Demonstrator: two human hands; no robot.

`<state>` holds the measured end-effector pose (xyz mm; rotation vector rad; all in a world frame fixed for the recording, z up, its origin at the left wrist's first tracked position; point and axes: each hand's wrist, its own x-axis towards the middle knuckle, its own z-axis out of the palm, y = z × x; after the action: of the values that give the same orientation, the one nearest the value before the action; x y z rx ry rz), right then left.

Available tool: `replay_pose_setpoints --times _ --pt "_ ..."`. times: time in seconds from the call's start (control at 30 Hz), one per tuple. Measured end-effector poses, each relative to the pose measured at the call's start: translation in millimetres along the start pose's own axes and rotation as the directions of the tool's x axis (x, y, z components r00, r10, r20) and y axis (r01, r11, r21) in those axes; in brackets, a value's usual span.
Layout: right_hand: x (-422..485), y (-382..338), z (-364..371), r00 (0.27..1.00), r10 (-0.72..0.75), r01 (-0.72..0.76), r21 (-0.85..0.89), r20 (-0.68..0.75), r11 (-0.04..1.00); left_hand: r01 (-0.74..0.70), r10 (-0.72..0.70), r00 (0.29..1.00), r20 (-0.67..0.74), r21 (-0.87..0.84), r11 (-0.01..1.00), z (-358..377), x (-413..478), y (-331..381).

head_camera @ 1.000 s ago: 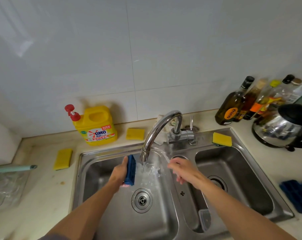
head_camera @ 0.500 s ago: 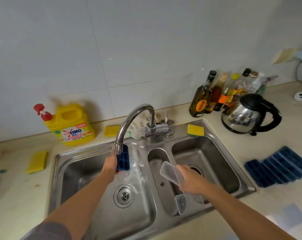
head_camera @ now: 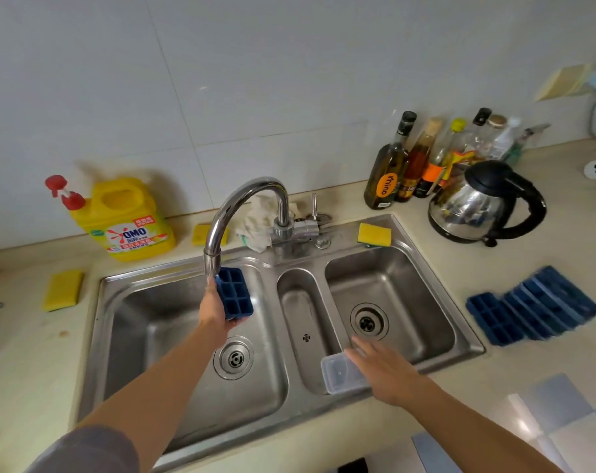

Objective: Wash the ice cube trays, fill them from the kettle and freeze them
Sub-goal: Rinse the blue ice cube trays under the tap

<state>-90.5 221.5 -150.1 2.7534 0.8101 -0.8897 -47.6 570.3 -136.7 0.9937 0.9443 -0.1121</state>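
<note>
We seem mid-wash: our left hand [head_camera: 215, 309] grips a blue plastic ice cube tray [head_camera: 234, 294] under the chrome tap [head_camera: 221, 216], our right hand [head_camera: 383, 372] spreads open above a clear plastic lid [head_camera: 339, 375]; filling and freezing remain.

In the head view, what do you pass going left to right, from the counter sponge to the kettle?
The counter sponge → detergent jug → ice cube tray gripped by the left hand → sink-rim sponge → kettle.
</note>
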Motion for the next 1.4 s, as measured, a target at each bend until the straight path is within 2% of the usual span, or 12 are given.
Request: replay_pose_setpoints --times 0.17,0.27,0.47,0.7,0.8,0.93,1.0,1.07,1.17,1.23,1.3,1.4 --pt "4 -4 -10 1.0 0.011 -0.011 -0.02 0.007 1.0 -0.003 0.003 1.0 0.009 -0.021 1.0 -3 -9 1" --pt "10 -12 -30 0.998 0.012 -0.008 0.058 -0.068 0.998 -0.001 0.003 0.999 0.036 -0.046 0.999 -8 -10 4" --pt "35 -59 -80 0.984 0.037 0.038 0.409 -0.172 0.912 0.022 -0.014 0.996 0.088 -0.082 0.996 -19 -12 11" --pt "82 -129 -125 0.979 0.036 0.099 0.629 -0.199 0.771 -0.012 0.023 0.989 0.147 -0.075 0.997 -27 -15 19" --pt "101 -148 -140 0.986 0.098 0.05 0.79 -0.138 0.612 -0.024 0.034 0.973 0.23 -0.048 0.999 -31 -13 27" --pt "117 -166 -153 0.996 0.086 -0.056 0.966 0.036 0.251 -0.02 0.046 0.931 0.361 -0.076 0.997 -33 -14 36" --pt "123 -173 -156 0.996 0.072 -0.064 0.986 0.053 0.157 -0.001 0.04 0.913 0.406 -0.098 0.995 -31 -10 37" --pt "129 -177 -158 0.993 0.106 -0.055 0.992 0.043 0.111 0.025 0.025 0.897 0.441 -0.107 0.994 -30 -5 39" --pt "135 -172 -161 0.976 0.214 -0.01 0.986 -0.026 0.164 0.027 -0.001 0.919 0.395 -0.06 0.998 -30 -4 40" --pt "137 -163 -165 0.965 0.244 0.029 0.961 -0.099 0.275 0.016 -0.002 0.955 0.297 -0.046 0.999 -34 1 33" --pt "137 -155 -170 0.961 0.227 0.064 0.921 -0.161 0.385 0.01 0.004 0.976 0.218 -0.062 0.998 -37 5 28" --pt "134 -147 -175 0.952 0.199 0.108 0.864 -0.233 0.492 0.054 -0.05 0.974 0.22 -0.013 0.998 -35 9 29"
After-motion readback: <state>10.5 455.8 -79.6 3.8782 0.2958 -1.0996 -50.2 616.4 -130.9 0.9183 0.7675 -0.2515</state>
